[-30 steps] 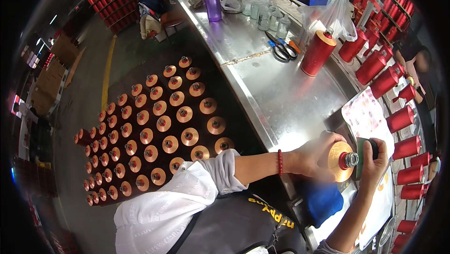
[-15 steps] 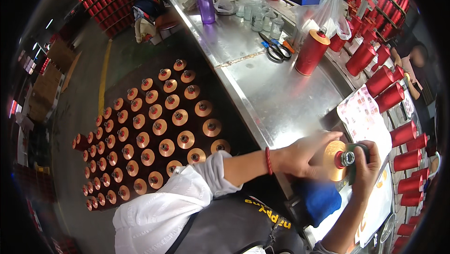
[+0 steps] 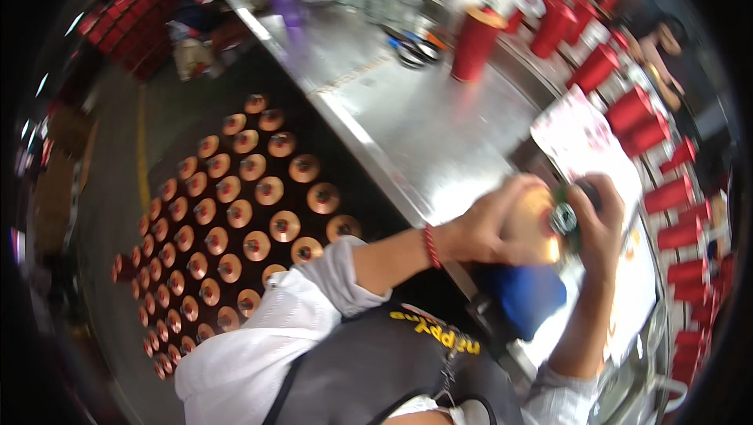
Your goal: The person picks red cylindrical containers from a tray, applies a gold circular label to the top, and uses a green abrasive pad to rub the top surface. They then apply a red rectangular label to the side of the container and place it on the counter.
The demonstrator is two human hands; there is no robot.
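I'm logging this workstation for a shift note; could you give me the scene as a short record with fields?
Left hand: around a bottle with a round gold shoulder and clear glass neck
Right hand: holding a small green-and-black object by that neck; contact blurred
Shiny metal worktable: red cylindrical bottle with gold shoulder, upright; black-handled scissors
Left of worktable: rows of gold-shouldered bottles
Right side: line of red cylindrical bottles

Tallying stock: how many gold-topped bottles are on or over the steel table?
2: a red, gold-topped bottle standing on the steel table, another bottle in the left hand. Others may hide.
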